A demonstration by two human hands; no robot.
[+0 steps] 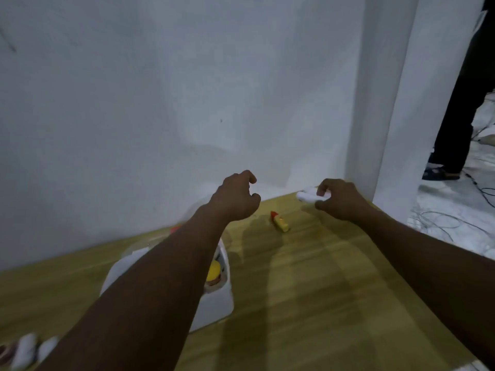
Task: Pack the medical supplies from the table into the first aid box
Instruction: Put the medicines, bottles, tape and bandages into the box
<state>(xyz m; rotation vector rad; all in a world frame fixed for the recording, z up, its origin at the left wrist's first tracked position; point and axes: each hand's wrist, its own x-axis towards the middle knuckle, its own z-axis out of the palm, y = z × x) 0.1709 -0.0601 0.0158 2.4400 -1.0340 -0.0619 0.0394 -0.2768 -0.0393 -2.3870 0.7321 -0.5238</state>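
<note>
Head view. Both arms reach out over the desk (308,277), a yellow wood-grain top against a white wall.

Right hand (340,199): fingers curled over a small white item (308,196) at the far corner of the desk; thumb and forefinger look closed on it. What the item is cannot be told; motion blur, pale on pale.

Left hand (238,196): held above the desk, fingers loosely curled and apart, holding nothing.

Yellow tube with red cap (280,222): lies flat on the desk between the two hands, a little nearer the person, touched by neither.

First aid box (218,295): white, open, below the left forearm, well back from both hands. A yellow piece (213,270) sits inside.

More white pieces (26,349) lie at the near desk edge, under the left elbow; blurred.

Judgement: the step is lifting the white item for the box. Secure the pinch before raising; it sits close to the desk edge and a nudge could send it off. Carry it back low, clearing the tube. The free left hand is well placed to collect the tube.
</note>
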